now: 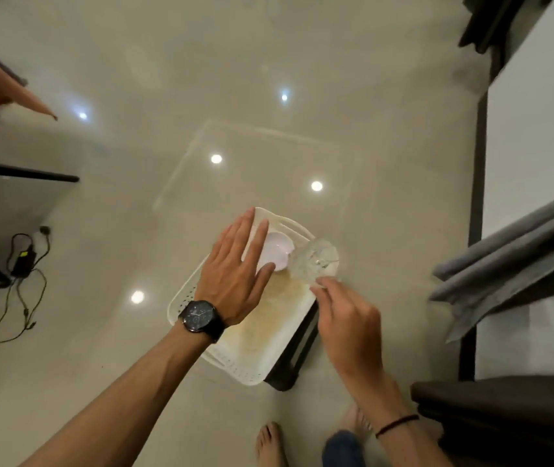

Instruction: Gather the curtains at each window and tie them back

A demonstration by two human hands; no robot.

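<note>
Grey pleated fabric curtain (pixel 511 261) lies well right of both grips, folds slanting up-right, untied; right grip (pixel 346 318) nearer but pinching clear drinking glass (pixel 316 261); left grip (pixel 235 264) flat, fingers straight, over white perforated plastic tray (pixel 235 365); likely free right first

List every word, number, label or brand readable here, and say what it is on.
None can be read.
Wristwatch dial: markings too small to read.
Yellow-green sticker on the power adapter on the floor: too blurred.
White tray, bowl, glass: no print shows.
</note>
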